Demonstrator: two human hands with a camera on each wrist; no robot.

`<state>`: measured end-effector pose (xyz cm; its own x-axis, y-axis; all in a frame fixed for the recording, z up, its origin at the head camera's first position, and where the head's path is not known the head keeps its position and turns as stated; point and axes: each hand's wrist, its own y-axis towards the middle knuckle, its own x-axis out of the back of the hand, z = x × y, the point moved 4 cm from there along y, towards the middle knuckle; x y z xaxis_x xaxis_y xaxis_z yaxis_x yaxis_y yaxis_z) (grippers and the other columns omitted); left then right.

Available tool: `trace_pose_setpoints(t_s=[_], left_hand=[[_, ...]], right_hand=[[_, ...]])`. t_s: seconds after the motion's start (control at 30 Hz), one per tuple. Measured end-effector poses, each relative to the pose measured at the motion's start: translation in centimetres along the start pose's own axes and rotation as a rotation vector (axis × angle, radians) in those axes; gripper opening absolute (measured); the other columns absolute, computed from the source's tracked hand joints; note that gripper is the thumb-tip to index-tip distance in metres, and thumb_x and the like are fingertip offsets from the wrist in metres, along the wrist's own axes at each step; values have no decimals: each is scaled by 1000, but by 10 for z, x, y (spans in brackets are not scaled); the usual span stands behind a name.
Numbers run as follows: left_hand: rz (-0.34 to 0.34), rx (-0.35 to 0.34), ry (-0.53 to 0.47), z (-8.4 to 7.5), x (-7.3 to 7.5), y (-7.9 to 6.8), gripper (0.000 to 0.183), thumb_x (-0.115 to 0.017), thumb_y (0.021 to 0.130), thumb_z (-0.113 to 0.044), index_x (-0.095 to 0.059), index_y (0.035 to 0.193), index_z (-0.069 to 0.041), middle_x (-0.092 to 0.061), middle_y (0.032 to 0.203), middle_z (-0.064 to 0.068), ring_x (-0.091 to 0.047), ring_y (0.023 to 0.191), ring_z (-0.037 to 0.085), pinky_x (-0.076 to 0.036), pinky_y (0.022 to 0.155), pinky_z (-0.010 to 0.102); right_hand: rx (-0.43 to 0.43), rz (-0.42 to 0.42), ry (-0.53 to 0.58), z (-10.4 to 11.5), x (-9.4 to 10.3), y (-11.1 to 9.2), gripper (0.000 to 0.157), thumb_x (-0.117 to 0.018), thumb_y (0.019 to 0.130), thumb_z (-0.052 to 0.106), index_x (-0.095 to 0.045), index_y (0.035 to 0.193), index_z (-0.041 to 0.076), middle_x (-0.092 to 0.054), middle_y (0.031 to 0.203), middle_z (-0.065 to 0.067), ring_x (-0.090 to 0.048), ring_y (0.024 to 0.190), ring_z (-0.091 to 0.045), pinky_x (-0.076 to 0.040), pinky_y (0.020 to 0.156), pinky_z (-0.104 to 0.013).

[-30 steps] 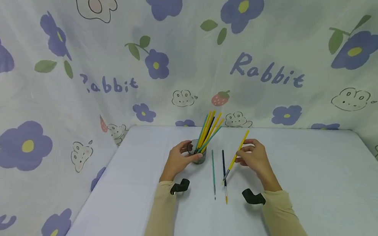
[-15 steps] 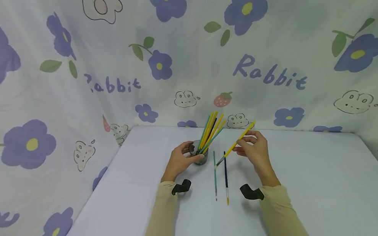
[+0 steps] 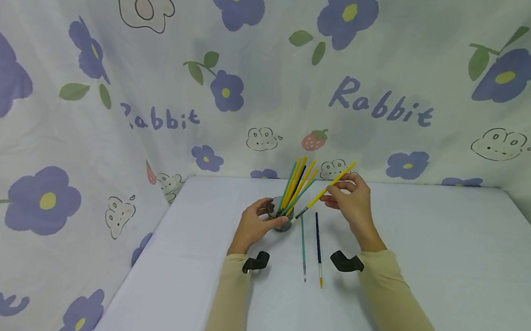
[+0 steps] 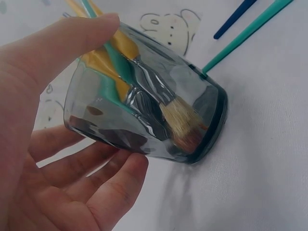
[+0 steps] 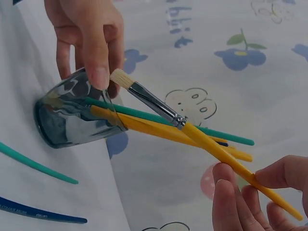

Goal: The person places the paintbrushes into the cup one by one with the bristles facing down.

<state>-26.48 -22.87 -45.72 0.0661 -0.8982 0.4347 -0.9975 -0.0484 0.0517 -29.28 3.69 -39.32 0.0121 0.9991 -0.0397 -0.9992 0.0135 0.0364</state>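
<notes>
My left hand [image 3: 251,227] grips a smoky clear glass cup [image 4: 192,79], thumb on the near side and fingers behind. Several yellow, teal and dark blue paintbrushes [image 3: 295,182] stand in the cup, bristles down, handles leaning right. In my right hand [image 3: 354,203] a yellow paintbrush [image 5: 214,149] is pinched by its handle between thumb and fingers. Its pale, flat bristles point down-left and overlap the cup's right side in the head view. On the table, right of the cup, lie a teal paintbrush [image 3: 303,253] and a dark blue paintbrush [image 3: 318,244], roughly side by side.
The table [image 3: 165,284] wears a white cloth. Behind it and at the left hangs a curtain [image 3: 263,90] printed with flowers, rabbits and lettering. A black wrist mount [image 3: 256,261] sits at the left cuff, another black mount [image 3: 346,262] at the right.
My right hand has lifted the yellow paintbrush from over the dark blue one and moved it left and away from me, tilting it so the bristles near the cup. My left hand keeps its grip.
</notes>
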Motion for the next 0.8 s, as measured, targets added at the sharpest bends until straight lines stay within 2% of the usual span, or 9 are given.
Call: trace_pose_setpoints(t_s=[0.2, 0.57, 0.8], left_hand=[[4, -8, -12, 0, -1, 1, 85, -90, 79, -38, -54, 149, -7, -65, 134, 13, -61, 134, 32, -57, 109, 44], [-2, -11, -2, -1, -1, 0, 84, -90, 79, -39, -55, 149, -8, -65, 136, 15, -61, 133, 33, -58, 108, 44], [-8, -1, -4, 2, -1, 0, 83, -90, 79, -41, -55, 149, -12, -64, 137, 12, -61, 134, 33, -58, 108, 43]], right_hand=[[27, 10, 24, 7, -4, 1, 47, -70, 96, 10, -45, 135, -3, -64, 104, -12, -78, 71, -12, -67, 72, -27], [95, 27, 15, 12, -13, 8, 49, -70, 97, 10, -45, 136, -4, -64, 110, -20, -78, 72, -11, -67, 73, -27], [125, 46, 45, 18, -20, 11, 45, -68, 96, 6, -45, 133, -5, -64, 107, -18, -78, 70, -15, -67, 70, -27]])
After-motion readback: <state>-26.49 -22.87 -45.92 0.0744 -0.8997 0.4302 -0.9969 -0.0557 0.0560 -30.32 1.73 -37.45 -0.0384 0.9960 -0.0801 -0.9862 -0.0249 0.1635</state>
